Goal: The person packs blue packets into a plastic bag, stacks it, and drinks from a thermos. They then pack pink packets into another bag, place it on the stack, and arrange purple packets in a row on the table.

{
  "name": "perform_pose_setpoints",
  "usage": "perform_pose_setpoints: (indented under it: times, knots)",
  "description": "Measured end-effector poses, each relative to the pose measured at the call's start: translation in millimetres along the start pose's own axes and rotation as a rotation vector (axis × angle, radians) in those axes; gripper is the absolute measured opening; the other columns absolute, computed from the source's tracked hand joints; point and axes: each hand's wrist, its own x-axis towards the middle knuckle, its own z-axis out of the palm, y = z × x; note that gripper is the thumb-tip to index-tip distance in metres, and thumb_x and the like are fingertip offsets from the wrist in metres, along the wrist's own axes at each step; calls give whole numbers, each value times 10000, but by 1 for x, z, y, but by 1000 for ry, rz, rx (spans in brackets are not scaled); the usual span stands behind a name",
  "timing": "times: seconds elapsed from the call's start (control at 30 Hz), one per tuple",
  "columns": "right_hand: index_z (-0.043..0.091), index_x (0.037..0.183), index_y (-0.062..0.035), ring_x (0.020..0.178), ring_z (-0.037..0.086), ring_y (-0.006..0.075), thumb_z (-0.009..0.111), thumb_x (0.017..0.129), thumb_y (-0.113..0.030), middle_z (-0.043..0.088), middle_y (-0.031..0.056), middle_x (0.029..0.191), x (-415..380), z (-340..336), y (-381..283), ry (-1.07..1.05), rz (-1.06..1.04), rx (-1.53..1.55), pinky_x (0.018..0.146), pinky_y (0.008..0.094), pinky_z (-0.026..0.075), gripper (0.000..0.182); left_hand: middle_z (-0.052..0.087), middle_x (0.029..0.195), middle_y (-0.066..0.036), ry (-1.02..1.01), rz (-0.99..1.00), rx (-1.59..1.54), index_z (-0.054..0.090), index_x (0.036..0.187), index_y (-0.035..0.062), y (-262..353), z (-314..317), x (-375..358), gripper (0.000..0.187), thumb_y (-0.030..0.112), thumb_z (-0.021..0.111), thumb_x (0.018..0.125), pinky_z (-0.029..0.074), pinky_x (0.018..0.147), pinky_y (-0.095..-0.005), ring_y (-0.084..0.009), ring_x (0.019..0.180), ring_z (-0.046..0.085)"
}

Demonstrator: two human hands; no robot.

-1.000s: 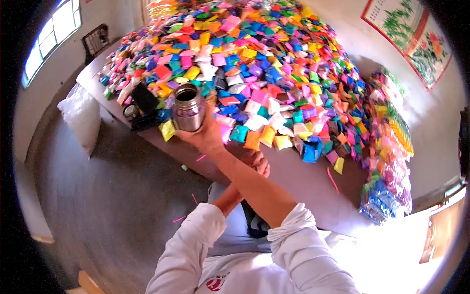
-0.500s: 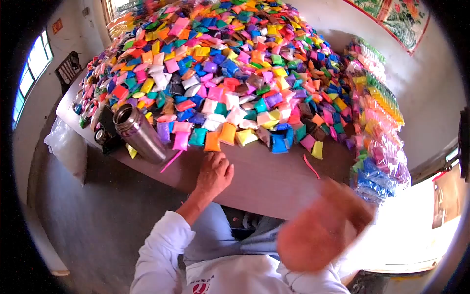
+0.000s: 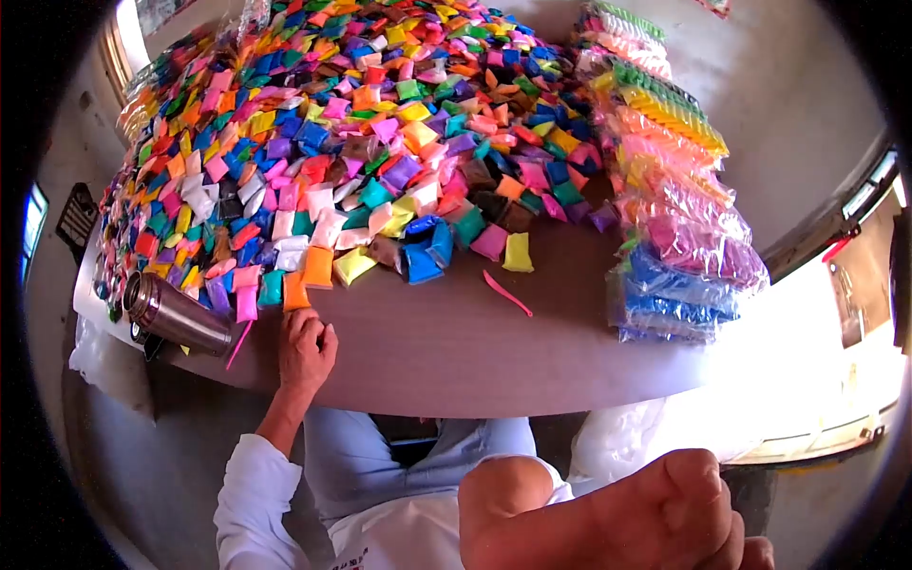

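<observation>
My left hand rests on the table with its fingers curled. Its knuckles touch or nearly touch the lower edge of an orange packet; the fingertips are hidden under the hand. Large and close to the camera, my right hand is raised at the lower right with its fingers folded in, and whatever they may hold is hidden. Small plump packets in many colours form a big heap beyond my left hand. A yellow packet and a blue packet lie at its near edge.
A steel flask leans at the left beside a pink stick. Another pink plastic stick lies on the tabletop. Clear bags of coloured packs are stacked at the right. A chair stands at the far left.
The view has turned to the right, so the table and heap appear further left. My right hand has come lower and nearer the camera. My left hand stays by the orange packet.
</observation>
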Motion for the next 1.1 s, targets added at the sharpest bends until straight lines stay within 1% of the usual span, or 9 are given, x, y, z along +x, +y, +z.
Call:
perform_pose_setpoints:
  times: [0.1, 0.17, 0.23, 0.3, 0.63, 0.77, 0.87, 1.0, 1.1]
  knots:
    - [636, 1157, -219, 980, 483, 187, 535, 943, -286, 582, 36, 869, -9, -4, -51, -949, -717, -2524, 980, 422, 344, 246, 546, 963, -143, -8, 36, -3, 547, 780, 7, 2, 3, 2, 127, 104, 624, 809, 453, 868, -436, -340, 950, 535]
    - [458, 1203, -20, 908, 552, 170, 464, 904, -241, 575, 100, 973, -39, -11, -78, -348, -643, -1694, 834, 333, 444, 372, 547, 966, -147, -4, 23, 30, 548, 781, 7, 2, -1, 2, 124, 103, 622, 810, 454, 866, -430, -341, 952, 534]
    - [478, 1159, -35, 804, 503, 169, 400, 925, -278, 517, 47, 849, 28, 15, -107, 361, -1463, -2805, 818, 359, 424, 346, 544, 966, -147, 0, 20, 49, 541, 777, 8, -1, -2, 5, 127, 101, 621, 811, 454, 865, -427, -338, 951, 534]
    - [494, 1097, -50, 713, 438, 173, 363, 935, -273, 424, 12, 769, 21, 56, -151, 286, -871, -2027, 781, 365, 411, 305, 532, 964, -147, 17, 57, 21, 510, 762, 14, -6, 6, -1, 144, 98, 610, 822, 458, 848, -421, -338, 942, 534]
    - [539, 1007, -55, 682, 460, 164, 402, 936, -231, 458, 14, 711, -15, 80, -182, 253, -762, -1910, 743, 340, 417, 234, 542, 936, -154, 26, 27, 87, 493, 702, 2, 9, -2, 4, 184, 88, 595, 829, 461, 833, -436, -345, 923, 546]
    - [555, 1020, -1, 661, 509, 125, 526, 891, -56, 565, 47, 756, -59, 102, -197, 584, -1309, -3052, 637, 287, 451, 143, 549, 945, -156, 15, 23, 105, 510, 707, -4, 11, -5, 5, 175, 88, 606, 821, 460, 831, -430, -351, 916, 547]
    - [567, 951, -23, 714, 600, 339, 589, 823, -41, 590, 172, 782, -92, 130, -185, 873, -1382, -3674, 622, 385, 482, 131, 571, 995, -144, 7, -76, 46, 550, 719, -13, 13, 2, -7, 167, 105, 610, 822, 452, 844, -420, -336, 934, 548]
    - [565, 929, -34, 757, 598, 338, 590, 804, -51, 596, 165, 807, -123, 144, -195, 1034, -1103, -3978, 654, 424, 471, 128, 609, 1040, -112, -48, -275, -168, 622, 762, -13, 60, 20, -25, 216, 190, 618, 837, 440, 873, -396, -292, 971, 557]
    - [576, 935, -47, 779, 586, 328, 584, 788, -53, 593, 144, 815, -124, 137, -195, 1054, -891, -4129, 685, 431, 453, 148, 634, 956, -106, -620, -411, -556, 641, 877, -17, 145, -8, 12, 245, 226, 611, 875, 491, 748, -319, -189, 870, 615]
